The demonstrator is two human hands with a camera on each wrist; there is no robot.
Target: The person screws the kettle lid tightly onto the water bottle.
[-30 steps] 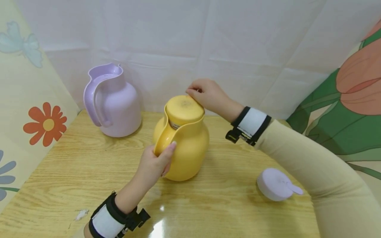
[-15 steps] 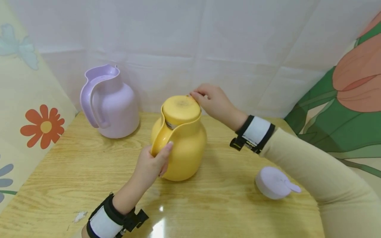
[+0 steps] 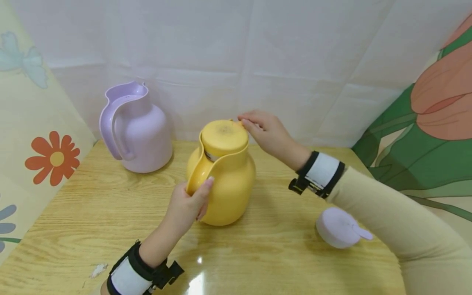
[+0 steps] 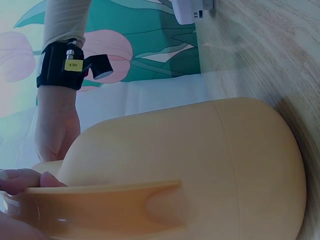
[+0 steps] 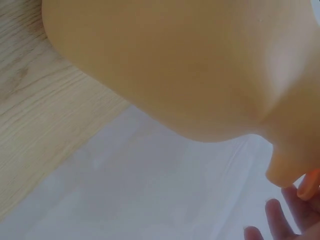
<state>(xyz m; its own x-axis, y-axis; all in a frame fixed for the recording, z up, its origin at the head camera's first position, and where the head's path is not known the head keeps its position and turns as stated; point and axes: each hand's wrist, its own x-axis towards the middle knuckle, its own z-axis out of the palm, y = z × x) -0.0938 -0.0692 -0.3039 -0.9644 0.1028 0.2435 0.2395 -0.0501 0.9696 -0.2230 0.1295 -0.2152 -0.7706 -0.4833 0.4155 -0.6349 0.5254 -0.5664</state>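
Note:
A yellow thermos jug [image 3: 232, 188] stands upright on the table, its round lid [image 3: 224, 135] seated in the neck. My left hand [image 3: 186, 205] grips the jug's handle [image 4: 110, 210], thumb lying along it. Behind the lid, my right hand [image 3: 269, 133] pinches a small orange tab [image 5: 310, 185] at the lid's edge, beside the spout [image 5: 285, 172]. The other fingers of that hand show loosely bent in the right wrist view. At the back left stands a lidless lilac thermos jug [image 3: 147, 131]. Its colour matches a lilac lid [image 3: 337, 227] lying at the right.
The wood-grain table [image 3: 121, 213] ends at a white cloth backdrop [image 3: 191, 53]. Printed flower panels [image 3: 55, 157] stand at the left and right. The right forearm [image 3: 383, 221] passes above the table just beyond the lilac lid.
Around the yellow lid's rim, my right hand has come right and slightly toward me, and the orange tab shows more plainly. My left hand keeps its grip on the handle.

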